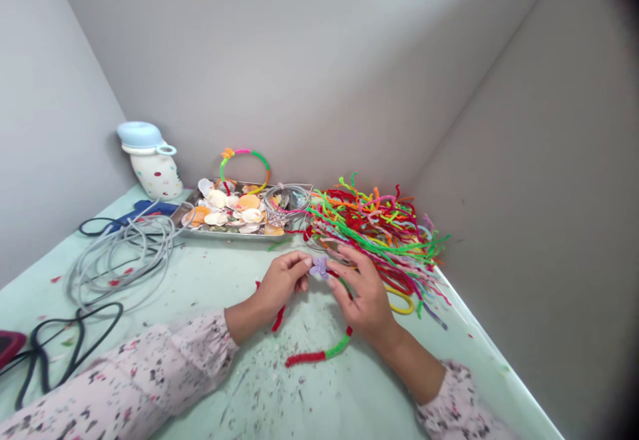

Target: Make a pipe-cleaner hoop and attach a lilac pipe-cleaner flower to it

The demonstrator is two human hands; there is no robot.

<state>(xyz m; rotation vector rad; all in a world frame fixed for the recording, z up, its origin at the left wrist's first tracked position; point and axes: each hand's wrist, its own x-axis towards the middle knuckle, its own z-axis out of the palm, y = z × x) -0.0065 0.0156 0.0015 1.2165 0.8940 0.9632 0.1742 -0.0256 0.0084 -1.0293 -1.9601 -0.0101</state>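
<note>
A small purple pipe-cleaner flower (319,267) is between my two hands, above the table. My left hand (280,287) pinches its left edge between thumb and forefinger, the other fingers curled under. From the right, my right hand (363,297) has its thumb and fingertips closed on the flower's other side. A red and green pipe-cleaner strand (305,358) runs from the flower beneath my right hand and curves back left over the table. Short red pieces (278,319) show beside my left wrist; whether they join the same strand is hidden.
Behind my hands stands a metal tray (234,234) of shells, with a colourful pipe-cleaner ring (270,174) upright on it. A heap of pipe cleaners (379,227) lies right. Coiled grey wire (120,260), black cord (80,320) and a white cup (157,175) occupy the left.
</note>
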